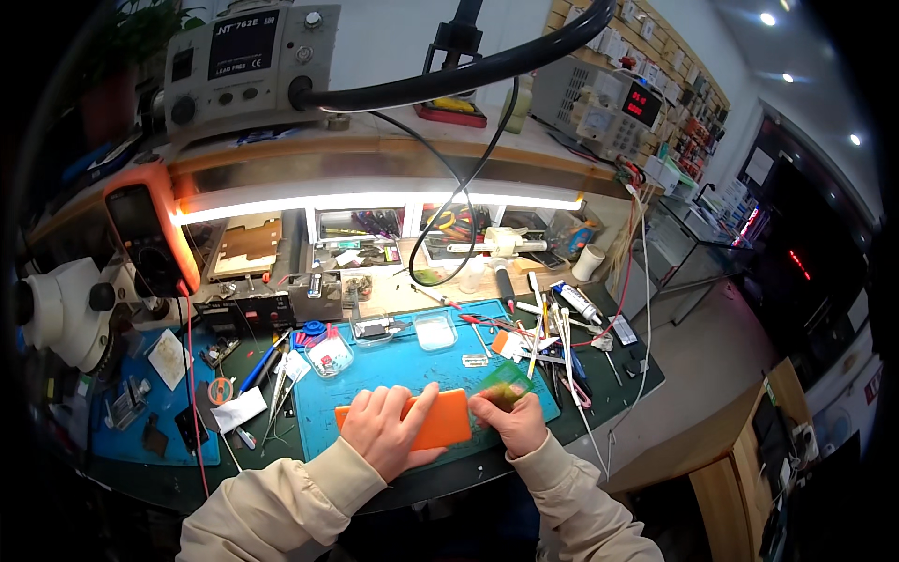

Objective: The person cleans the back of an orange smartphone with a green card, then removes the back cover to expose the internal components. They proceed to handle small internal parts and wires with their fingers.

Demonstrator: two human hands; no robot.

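My left hand grips a flat orange rectangular device, apparently a phone, over the blue work mat. Its fingers lie across the top of the device, with the thumb along the lower edge. At the device's right end, my right hand pinches a small green translucent sheet or card, blurred and raised at a tilt. Just beyond my hands are a small metal strip, an open clear tray and another tray with small white bits.
Tools, cables and a white tube clutter the right; a microscope, orange multimeter and second mat fill the left. A shelf carries a soldering or rework station and power supply. A black hose arches overhead.
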